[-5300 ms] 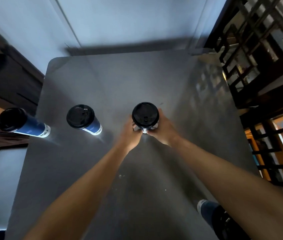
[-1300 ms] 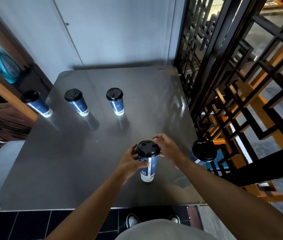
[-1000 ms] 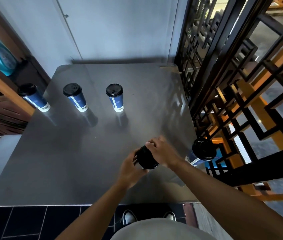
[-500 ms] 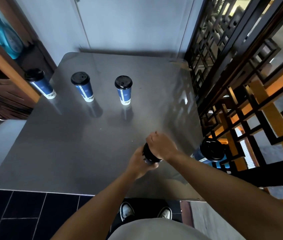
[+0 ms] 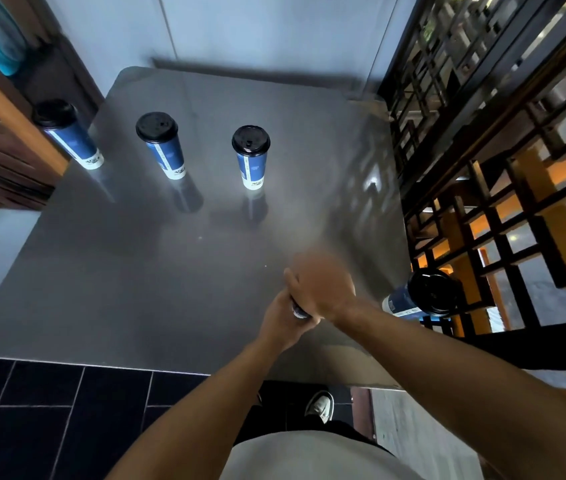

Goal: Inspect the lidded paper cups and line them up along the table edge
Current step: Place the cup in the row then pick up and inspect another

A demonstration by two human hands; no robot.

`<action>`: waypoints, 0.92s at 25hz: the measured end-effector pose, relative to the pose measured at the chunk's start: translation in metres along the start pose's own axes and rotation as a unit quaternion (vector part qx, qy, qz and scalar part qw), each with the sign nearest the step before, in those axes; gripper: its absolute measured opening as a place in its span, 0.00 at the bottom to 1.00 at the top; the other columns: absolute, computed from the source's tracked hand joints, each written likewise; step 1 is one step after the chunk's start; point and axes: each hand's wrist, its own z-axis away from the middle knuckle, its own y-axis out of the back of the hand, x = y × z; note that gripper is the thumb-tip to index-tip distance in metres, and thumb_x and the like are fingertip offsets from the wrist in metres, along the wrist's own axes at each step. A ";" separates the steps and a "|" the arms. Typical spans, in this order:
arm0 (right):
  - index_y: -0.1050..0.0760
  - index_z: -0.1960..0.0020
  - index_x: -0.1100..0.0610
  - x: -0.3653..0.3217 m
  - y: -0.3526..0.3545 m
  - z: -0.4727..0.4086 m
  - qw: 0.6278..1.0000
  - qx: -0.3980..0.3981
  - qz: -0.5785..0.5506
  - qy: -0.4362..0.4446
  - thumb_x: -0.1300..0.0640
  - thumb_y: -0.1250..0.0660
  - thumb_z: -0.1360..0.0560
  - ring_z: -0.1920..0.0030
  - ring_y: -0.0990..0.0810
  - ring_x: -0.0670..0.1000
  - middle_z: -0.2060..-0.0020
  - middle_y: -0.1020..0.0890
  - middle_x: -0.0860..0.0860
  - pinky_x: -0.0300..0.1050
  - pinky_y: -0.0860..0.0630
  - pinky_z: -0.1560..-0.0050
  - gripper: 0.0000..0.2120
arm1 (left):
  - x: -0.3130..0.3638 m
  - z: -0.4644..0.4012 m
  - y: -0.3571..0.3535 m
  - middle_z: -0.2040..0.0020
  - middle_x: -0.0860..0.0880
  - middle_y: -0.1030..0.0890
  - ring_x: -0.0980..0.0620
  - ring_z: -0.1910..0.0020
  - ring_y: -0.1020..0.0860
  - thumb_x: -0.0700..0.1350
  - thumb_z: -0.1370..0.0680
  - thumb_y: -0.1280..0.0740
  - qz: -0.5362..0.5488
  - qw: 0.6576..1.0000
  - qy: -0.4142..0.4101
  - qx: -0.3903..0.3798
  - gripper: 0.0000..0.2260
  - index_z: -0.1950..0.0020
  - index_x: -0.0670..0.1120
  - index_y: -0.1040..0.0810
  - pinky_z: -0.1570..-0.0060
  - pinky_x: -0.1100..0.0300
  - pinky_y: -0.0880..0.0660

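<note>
Cups on the steel desk (image 5: 108, 271): 5 in all, counted from widest spread to least seen. 3 lidded cups stand upright in a row far beyond the grip and to its left, along the desk's left-to-middle stretch: left cup (image 5: 67, 133) at the desk's left border, middle cup (image 5: 162, 143), third cup (image 5: 251, 155). Spacing looks fairly even. Judged placed.

Waiting cup (image 5: 423, 296) stands just right of the grip, at the desk's right border by the black lattice screen (image 5: 482, 133). Judged not yet handled; it is out of line with the row.

Held cup (image 5: 298, 310): only a sliver of dark lid rim shows between the hands, near the desk's front edge. Tilt cannot be told.

Progress, as a judgement: 3 lined up, 1 under inspection, 1 waiting. Roughly past halfway.

Grip: left hand (image 5: 283, 318) curled around the cup from below and left, clenched on it. Right hand (image 5: 321, 289) closed over the top, motion-blurred, covering the lid. Both hands touch each other around the cup; fingers wrapped tight, no gap visible.
</note>
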 end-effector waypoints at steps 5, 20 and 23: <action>0.25 0.62 0.54 -0.003 -0.005 0.003 1.000 0.017 0.002 0.000 0.47 0.35 0.32 0.70 0.26 0.59 0.66 0.22 0.55 0.50 0.29 0.63 0.10 | -0.006 0.004 -0.005 0.48 0.57 0.19 0.70 0.52 0.30 0.49 0.30 0.24 0.019 1.000 0.014 0.019 0.23 0.37 0.46 0.20 0.59 0.83 0.36; 0.20 0.47 0.54 0.009 0.010 0.005 0.882 -0.088 -0.437 -0.154 0.52 0.36 0.22 0.48 0.20 0.51 0.49 0.19 0.51 0.43 0.30 0.49 0.09 | -0.011 0.016 0.012 0.50 0.56 0.14 0.60 0.51 0.17 0.49 0.35 0.21 0.121 0.983 0.122 -0.058 0.24 0.41 0.54 0.22 0.51 0.60 0.21; 0.21 0.43 0.62 0.015 0.021 0.007 0.769 -0.065 -0.595 -0.225 0.60 0.36 0.20 0.52 0.22 0.51 0.52 0.19 0.54 0.44 0.29 0.48 0.09 | -0.004 0.019 0.018 0.48 0.55 0.13 0.58 0.47 0.16 0.53 0.35 0.22 0.188 0.968 0.150 -0.073 0.23 0.41 0.52 0.19 0.46 0.54 0.21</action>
